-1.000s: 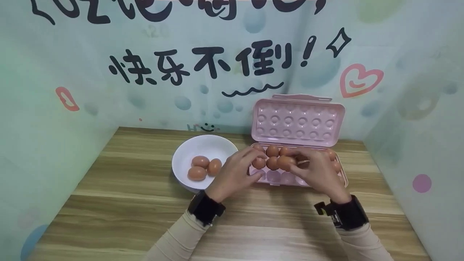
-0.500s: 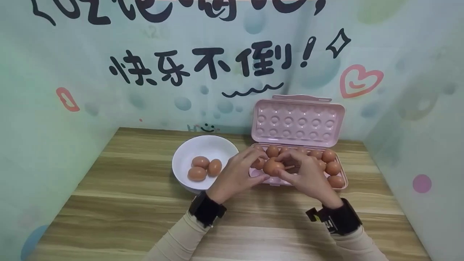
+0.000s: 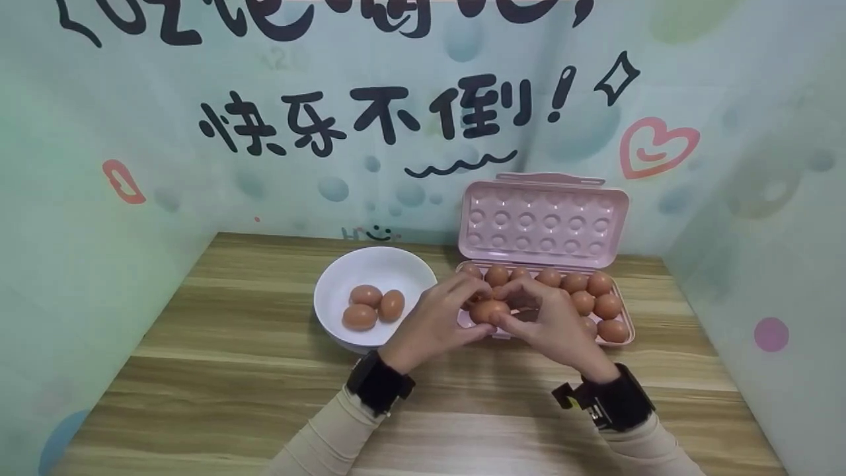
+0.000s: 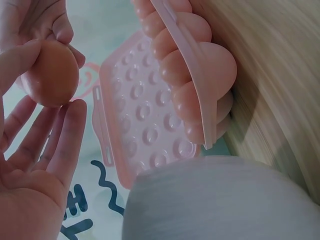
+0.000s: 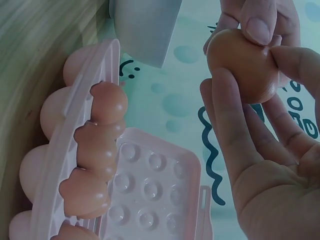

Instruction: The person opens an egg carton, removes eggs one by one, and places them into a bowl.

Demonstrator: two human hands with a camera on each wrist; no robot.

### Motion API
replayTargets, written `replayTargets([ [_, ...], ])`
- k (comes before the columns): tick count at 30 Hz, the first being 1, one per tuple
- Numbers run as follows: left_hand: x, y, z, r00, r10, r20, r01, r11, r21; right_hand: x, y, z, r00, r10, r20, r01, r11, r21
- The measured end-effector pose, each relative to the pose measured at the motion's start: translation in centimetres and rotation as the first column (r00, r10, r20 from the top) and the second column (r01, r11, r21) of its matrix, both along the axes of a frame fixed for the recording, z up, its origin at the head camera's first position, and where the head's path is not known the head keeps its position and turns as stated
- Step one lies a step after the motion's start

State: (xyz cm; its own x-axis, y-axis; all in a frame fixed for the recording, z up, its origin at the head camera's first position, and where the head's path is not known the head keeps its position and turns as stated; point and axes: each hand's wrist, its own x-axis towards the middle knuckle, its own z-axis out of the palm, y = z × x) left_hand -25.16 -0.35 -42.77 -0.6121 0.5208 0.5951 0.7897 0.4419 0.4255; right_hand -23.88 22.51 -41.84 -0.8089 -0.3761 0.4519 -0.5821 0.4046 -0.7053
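Observation:
A brown egg is up between both hands, above the left part of the pink egg carton. My right hand pinches it between thumb and fingertips. My left hand meets it from the other side, with its thumb and fingertips on the same egg in the left wrist view. Several brown eggs sit in the carton's cups. The hands hide some of the front cups. In the right wrist view, the held egg is clear of the eggs below.
Left of the carton stands a white bowl with three brown eggs in it, close to my left hand. The carton's lid is raised against the printed back wall. All stand on a wood-grain table.
My right hand has moved left with the egg, bringing it from over the carton's middle to my left hand. The left hand has barely shifted and now touches the egg.

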Motion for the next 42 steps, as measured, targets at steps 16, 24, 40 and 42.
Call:
replayTargets([
  [16,-0.2,-0.9,0.3,1.000,0.012,-0.011,-0.012,0.999,-0.033,0.2,1.0,1.0,0.999,0.029,0.039,-0.031,0.997,0.067],
  [24,-0.6,-2.5,1.2,0.998,0.068,-0.003,-0.068,0.997,-0.044,-0.2,3.9,1.8,0.975,-0.116,-0.191,0.159,0.960,0.228],
  [40,-1.3,-8.6,3.0,0.986,0.164,0.042,-0.158,0.980,-0.122,-0.7,8.1,1.5,0.937,-0.144,-0.317,0.267,0.883,0.386],
  [42,-1.4,-9.3,3.0,0.983,0.171,0.066,-0.159,0.974,-0.160,-0.8,8.5,1.5,0.942,-0.152,-0.298,0.265,0.884,0.386],
])
